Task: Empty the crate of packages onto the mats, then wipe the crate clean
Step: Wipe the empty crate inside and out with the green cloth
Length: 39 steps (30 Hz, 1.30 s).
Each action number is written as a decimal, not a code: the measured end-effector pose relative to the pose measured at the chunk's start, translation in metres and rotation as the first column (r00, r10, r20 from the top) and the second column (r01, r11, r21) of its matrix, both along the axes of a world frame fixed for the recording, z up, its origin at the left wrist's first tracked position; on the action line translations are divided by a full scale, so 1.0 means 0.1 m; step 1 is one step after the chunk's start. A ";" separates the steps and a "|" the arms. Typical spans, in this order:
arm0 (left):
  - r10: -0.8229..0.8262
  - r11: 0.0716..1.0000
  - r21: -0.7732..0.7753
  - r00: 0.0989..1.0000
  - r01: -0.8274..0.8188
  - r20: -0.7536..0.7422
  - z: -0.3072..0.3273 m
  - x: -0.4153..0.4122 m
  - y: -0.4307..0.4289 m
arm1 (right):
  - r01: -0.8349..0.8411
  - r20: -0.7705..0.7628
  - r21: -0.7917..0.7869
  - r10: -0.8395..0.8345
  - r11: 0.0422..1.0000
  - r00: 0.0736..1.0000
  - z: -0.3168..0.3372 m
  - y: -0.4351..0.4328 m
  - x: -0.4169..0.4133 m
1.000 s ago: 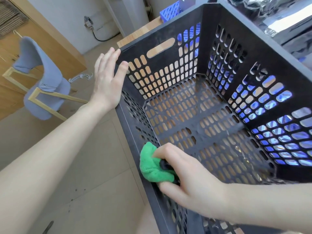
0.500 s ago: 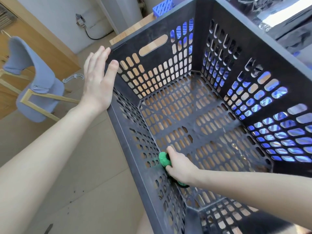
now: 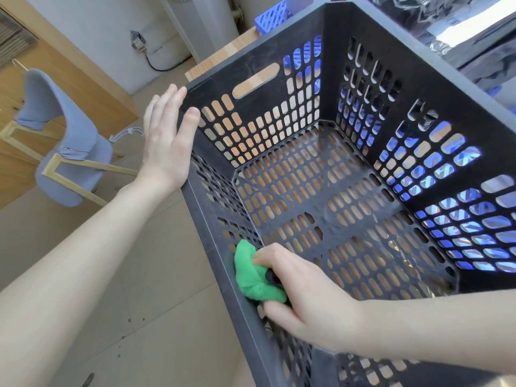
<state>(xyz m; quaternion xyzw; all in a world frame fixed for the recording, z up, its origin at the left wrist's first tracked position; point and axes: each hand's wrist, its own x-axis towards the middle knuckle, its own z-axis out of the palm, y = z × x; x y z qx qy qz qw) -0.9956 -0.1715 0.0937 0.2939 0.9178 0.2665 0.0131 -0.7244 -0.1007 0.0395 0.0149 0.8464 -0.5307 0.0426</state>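
Since half a second ago, the right hand [image 3: 307, 303] has been coming up from the bottom of the crate's left wall and is now working nearer the rim, with more of the cloth [image 3: 251, 275] showing.

Nearest the camera, that hand is curling its fingers and thumb round the cloth, a bunched wad of fuzzy green fabric, and is pressing it against the inner face of the left wall. The crate [image 3: 418, 88] is lying empty. It is dark grey hard plastic with a matt, slightly scuffed surface. Its walls and bottom are pierced by rows of rounded oblong slots, and a longer handle slot is sitting high in the far wall. Pale wood grain is showing through the bottom slots and blue through the slots of the right wall.

Farther along, the left hand [image 3: 167, 141] is lying flat, its fingers straight and together against the outside of the far left corner and its thumb resting over the rim.

Beyond it on the smooth beige floor [image 3: 139, 303], a chair [image 3: 69, 152] with a blue padded shell and a light wooden frame is standing. Past the crate, the wooden table [image 3: 223, 57] edge is showing, with a blue lattice basket [image 3: 269, 19] on it. At the top right, crinkled silver foil packages [image 3: 460, 23] are lying outside the crate.
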 end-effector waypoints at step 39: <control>0.021 1.000 0.001 1.000 -0.021 0.022 0.03 0.03 0.00 | 0.137 0.281 0.128 -0.168 0.982 0.945 -1.03 -0.01 -0.48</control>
